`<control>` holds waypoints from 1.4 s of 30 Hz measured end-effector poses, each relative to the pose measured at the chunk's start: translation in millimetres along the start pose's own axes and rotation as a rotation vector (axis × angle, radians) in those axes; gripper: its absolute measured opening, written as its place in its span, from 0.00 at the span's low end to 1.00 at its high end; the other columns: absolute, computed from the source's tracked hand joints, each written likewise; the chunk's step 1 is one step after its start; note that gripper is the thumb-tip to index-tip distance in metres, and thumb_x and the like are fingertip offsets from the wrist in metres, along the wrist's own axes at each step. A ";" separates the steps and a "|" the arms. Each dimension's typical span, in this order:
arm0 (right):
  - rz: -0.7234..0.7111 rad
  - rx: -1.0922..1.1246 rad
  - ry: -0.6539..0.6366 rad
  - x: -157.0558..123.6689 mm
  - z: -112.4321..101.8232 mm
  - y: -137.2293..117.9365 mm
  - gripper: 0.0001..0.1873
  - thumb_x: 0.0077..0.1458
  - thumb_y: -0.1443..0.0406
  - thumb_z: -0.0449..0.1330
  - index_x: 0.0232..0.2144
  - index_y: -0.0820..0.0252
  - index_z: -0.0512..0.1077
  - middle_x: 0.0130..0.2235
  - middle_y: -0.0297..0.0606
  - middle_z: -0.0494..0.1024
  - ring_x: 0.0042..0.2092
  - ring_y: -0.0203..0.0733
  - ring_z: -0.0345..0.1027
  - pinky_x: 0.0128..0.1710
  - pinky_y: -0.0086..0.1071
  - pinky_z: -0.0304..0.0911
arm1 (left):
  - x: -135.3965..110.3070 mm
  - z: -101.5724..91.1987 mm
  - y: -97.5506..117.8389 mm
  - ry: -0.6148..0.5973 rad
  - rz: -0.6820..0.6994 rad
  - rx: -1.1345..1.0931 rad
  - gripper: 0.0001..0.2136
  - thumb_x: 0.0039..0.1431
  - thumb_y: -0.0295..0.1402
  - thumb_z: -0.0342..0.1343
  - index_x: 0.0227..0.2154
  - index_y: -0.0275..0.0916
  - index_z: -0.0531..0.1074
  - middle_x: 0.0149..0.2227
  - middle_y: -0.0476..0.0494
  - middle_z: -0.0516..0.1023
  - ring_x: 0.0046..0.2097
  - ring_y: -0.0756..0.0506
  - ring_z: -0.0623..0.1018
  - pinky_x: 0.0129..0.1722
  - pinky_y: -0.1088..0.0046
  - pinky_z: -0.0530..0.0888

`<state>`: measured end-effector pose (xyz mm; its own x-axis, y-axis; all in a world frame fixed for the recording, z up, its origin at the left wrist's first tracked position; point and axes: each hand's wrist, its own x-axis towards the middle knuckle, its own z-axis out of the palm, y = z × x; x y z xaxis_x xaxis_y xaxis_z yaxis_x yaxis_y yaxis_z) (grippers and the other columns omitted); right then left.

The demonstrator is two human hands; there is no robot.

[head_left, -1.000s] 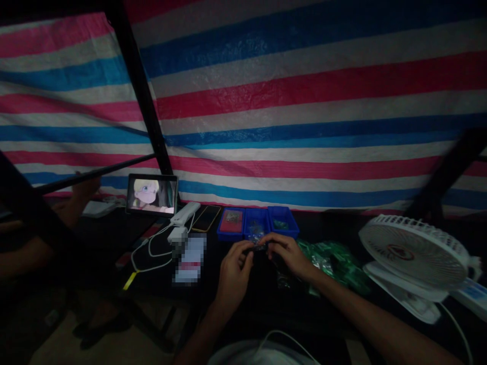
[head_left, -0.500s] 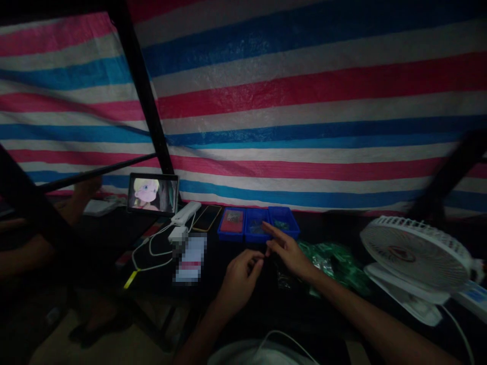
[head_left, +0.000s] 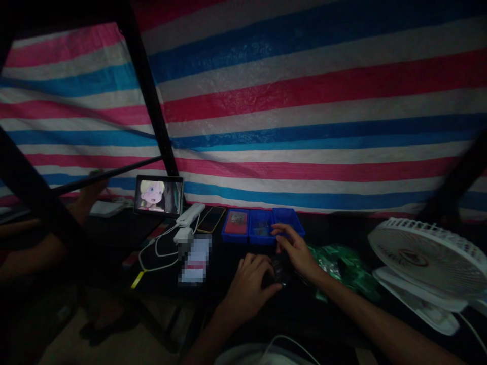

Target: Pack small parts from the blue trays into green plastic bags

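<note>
My left hand (head_left: 251,281) is over the dark table, its thumb stretched out away from the curved fingers. Beneath and beside it lies a small heap of clear, shiny pieces (head_left: 279,274), too dim to name. My right hand (head_left: 297,253) reaches to the front of the blue trays, fingers bent and apart; I make out nothing between them. The middle blue tray (head_left: 261,241) holds small pieces I cannot make out. The left tray (head_left: 235,238) has a reddish lining with small pale pieces on it. My right hand partly hides the right tray (head_left: 291,215).
Green plastic packaging (head_left: 346,268) lies beside my right forearm, with a white fan (head_left: 422,263) farther right. Left of the trays are a phone (head_left: 211,219), a white power strip (head_left: 191,215) with cables, and a tablet (head_left: 159,196). Another person's arm (head_left: 38,248) is at far left.
My hands have parted from near contact. The left has dropped lower and opened its thumb outward; the right has bent its outstretched fingers. The whole view has shifted slightly.
</note>
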<state>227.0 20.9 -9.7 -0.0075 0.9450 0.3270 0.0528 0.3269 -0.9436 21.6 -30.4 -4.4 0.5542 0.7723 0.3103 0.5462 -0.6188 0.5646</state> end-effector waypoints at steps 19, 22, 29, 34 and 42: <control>0.017 -0.060 -0.007 1.1 0.0 4.6 0.16 0.64 0.52 0.61 0.50 0.52 0.73 0.46 0.37 0.77 0.29 0.37 0.68 0.32 0.33 0.67 | -1.3 4.5 -6.3 0.023 0.012 0.036 0.19 0.63 0.38 0.67 0.55 0.47 0.73 0.55 0.44 0.74 0.55 0.39 0.73 0.55 0.58 0.72; 0.019 -0.068 -0.020 0.9 -0.4 4.7 0.17 0.64 0.52 0.61 0.50 0.53 0.73 0.45 0.37 0.77 0.30 0.37 0.69 0.33 0.33 0.67 | -1.5 4.9 -7.8 0.006 0.068 0.078 0.23 0.66 0.35 0.64 0.61 0.53 0.70 0.64 0.46 0.71 0.59 0.38 0.71 0.58 0.55 0.71; 0.019 -0.070 -0.011 1.8 0.6 6.2 0.18 0.64 0.51 0.62 0.49 0.54 0.74 0.43 0.36 0.77 0.29 0.36 0.68 0.33 0.33 0.67 | 2.1 5.7 -11.1 0.036 0.056 -0.055 0.10 0.69 0.26 0.56 0.49 0.45 0.77 0.52 0.45 0.81 0.53 0.41 0.76 0.57 0.59 0.71; 0.017 -0.077 -0.021 1.0 0.9 2.5 0.17 0.64 0.51 0.62 0.48 0.54 0.74 0.43 0.37 0.77 0.29 0.36 0.68 0.32 0.33 0.66 | 4.5 4.5 -11.5 0.115 0.030 -0.147 0.10 0.68 0.24 0.56 0.45 0.44 0.77 0.47 0.46 0.81 0.50 0.42 0.78 0.56 0.61 0.71; -0.024 -0.126 -0.048 -2.6 2.2 -4.6 0.16 0.65 0.51 0.61 0.46 0.54 0.76 0.39 0.35 0.77 0.30 0.38 0.67 0.33 0.33 0.64 | 10.4 5.6 -18.0 0.303 -0.209 -0.413 0.07 0.69 0.33 0.53 0.40 0.40 0.76 0.34 0.47 0.79 0.35 0.47 0.79 0.37 0.71 0.73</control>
<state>224.6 17.0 -6.4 -0.0576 0.9373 0.3437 0.1772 0.3484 -0.9204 21.0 -11.9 -15.6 0.2211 0.9173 0.3312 0.2998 -0.3871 0.8720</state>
